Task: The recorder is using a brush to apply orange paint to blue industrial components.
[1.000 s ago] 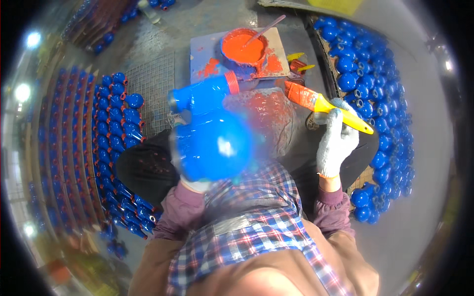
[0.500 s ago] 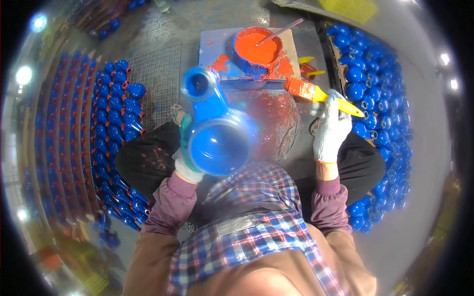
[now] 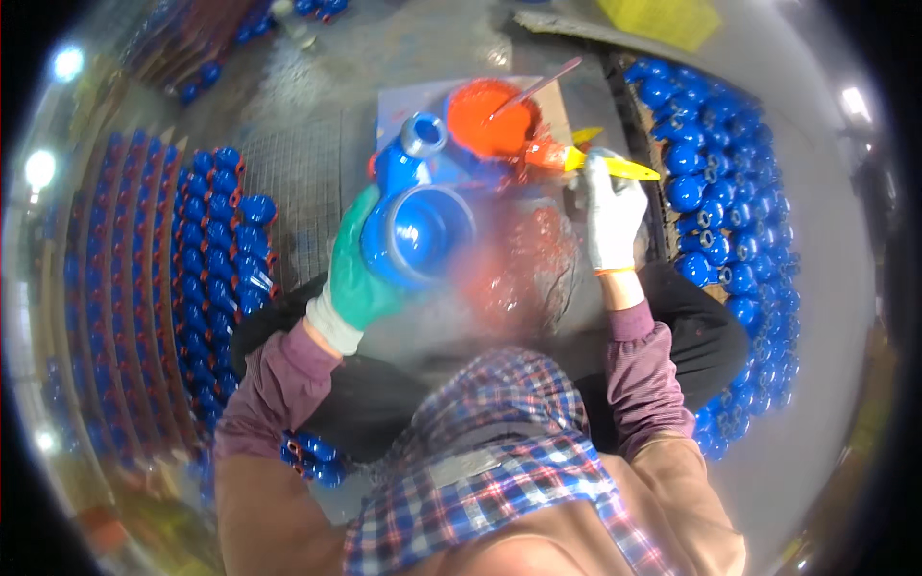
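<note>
My left hand [image 3: 360, 274], in a green glove, grips a blue cast pump housing [image 3: 415, 223] with its round opening facing up and a small grey-rimmed port [image 3: 423, 134] at its far end. My right hand [image 3: 613, 219], in a white glove, holds a yellow-handled brush [image 3: 595, 163] whose orange-loaded bristles point left toward a bowl of orange-red paint [image 3: 492, 117]. A thin stick [image 3: 540, 84] rests in that bowl. The bowl stands on a paint-smeared board [image 3: 403, 106].
Rows of blue painted castings [image 3: 206, 250] fill the floor on my left, and another mass of blue castings [image 3: 720, 221] lies on my right. An orange-stained, paint-covered surface [image 3: 523, 274] sits between my knees. A yellow object [image 3: 672, 19] lies at the far edge.
My left hand has carried the blue housing forward and away from me, toward the paint bowl. The brush in my right hand has shifted closer to the bowl.
</note>
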The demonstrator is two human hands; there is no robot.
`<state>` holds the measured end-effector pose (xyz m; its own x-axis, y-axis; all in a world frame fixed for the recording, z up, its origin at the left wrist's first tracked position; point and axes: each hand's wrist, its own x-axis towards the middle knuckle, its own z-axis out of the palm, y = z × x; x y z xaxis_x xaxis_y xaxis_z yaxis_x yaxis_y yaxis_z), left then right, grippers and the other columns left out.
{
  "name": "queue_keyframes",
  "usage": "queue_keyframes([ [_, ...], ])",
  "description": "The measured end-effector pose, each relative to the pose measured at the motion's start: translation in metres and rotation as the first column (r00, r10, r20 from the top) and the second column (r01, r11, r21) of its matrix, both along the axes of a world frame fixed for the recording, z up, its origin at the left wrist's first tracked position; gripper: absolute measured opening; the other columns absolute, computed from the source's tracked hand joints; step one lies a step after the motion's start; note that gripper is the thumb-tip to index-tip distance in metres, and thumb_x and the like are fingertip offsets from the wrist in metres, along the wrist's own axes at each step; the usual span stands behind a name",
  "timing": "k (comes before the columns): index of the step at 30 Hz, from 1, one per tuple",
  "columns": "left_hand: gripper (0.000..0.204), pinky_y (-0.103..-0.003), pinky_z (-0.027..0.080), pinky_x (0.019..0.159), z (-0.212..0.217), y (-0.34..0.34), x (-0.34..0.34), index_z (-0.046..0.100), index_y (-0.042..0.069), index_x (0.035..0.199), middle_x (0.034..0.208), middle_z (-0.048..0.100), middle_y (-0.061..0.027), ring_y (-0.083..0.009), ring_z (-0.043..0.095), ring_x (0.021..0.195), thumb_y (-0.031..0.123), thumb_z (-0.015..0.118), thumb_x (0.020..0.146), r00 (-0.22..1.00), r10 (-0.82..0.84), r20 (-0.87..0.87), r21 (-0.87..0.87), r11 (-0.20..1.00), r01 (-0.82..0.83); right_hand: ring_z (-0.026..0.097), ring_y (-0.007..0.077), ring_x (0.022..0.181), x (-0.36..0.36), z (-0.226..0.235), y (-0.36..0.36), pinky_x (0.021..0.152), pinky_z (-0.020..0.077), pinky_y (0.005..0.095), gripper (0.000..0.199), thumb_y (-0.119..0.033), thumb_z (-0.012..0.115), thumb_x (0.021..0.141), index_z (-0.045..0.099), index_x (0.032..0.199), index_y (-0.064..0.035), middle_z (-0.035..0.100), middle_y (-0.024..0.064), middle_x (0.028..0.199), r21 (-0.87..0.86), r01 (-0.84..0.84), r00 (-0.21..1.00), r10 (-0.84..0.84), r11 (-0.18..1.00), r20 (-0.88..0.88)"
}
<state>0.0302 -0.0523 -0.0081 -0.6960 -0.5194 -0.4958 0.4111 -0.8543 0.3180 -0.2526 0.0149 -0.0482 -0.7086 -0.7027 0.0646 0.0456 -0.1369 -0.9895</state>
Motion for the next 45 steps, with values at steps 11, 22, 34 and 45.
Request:
queue_keyframes([
  [11,0.070,-0.043,0.060,0.049,-0.010,-0.011,0.010,0.047,0.013,0.139,0.119,0.064,-0.0199,-0.0416,0.070,0.082,0.065,0.042,0.092,0.995,0.104,0.002,0.040,0.994,-0.104,0.067,0.0268,0.081,-0.017,-0.038,-0.083,0.070,0.0514,0.0338,0.026,-0.025,0.071,0.089,0.065,0.101,-0.0029,0.068,0.0127,0.092,0.183,0.042,0.599,0.121,0.982,-0.791],
  [22,0.054,-0.046,0.053,0.090,-0.015,-0.003,0.029,0.045,0.009,0.141,0.130,0.058,-0.0115,-0.0261,0.061,0.113,0.038,0.056,0.096,0.998,0.043,-0.041,-0.282,0.958,-0.053,0.067,0.0232,0.083,-0.029,-0.042,-0.060,0.076,0.0513,0.0334,0.031,-0.027,0.067,0.092,0.066,0.106,0.0007,0.070,0.0125,0.092,0.165,0.053,0.808,0.055,0.985,-0.587],
  [34,0.048,-0.058,0.050,0.090,0.016,0.029,-0.004,0.067,0.026,0.118,0.131,0.048,-0.0127,-0.0464,0.052,0.115,0.033,0.077,0.072,0.879,0.477,0.019,-0.357,-0.818,0.451,0.047,0.0030,0.055,-0.013,0.032,0.019,0.051,0.0345,0.0186,0.032,-0.034,0.055,0.100,0.066,0.106,-0.0043,0.061,-0.0019,0.070,0.149,-0.199,0.978,0.188,0.968,0.090],
  [45,0.048,-0.060,0.053,0.090,-0.016,0.050,0.004,0.062,0.024,0.127,0.127,0.046,-0.0079,-0.0457,0.049,0.117,0.046,0.063,0.084,0.964,0.251,0.084,-0.132,-0.956,0.261,0.066,0.0282,0.076,0.022,0.066,-0.011,0.067,0.0488,0.0376,0.038,-0.034,0.057,0.097,0.064,0.097,0.0026,0.067,0.0162,0.084,0.243,-0.450,0.712,0.510,0.859,-0.484],
])
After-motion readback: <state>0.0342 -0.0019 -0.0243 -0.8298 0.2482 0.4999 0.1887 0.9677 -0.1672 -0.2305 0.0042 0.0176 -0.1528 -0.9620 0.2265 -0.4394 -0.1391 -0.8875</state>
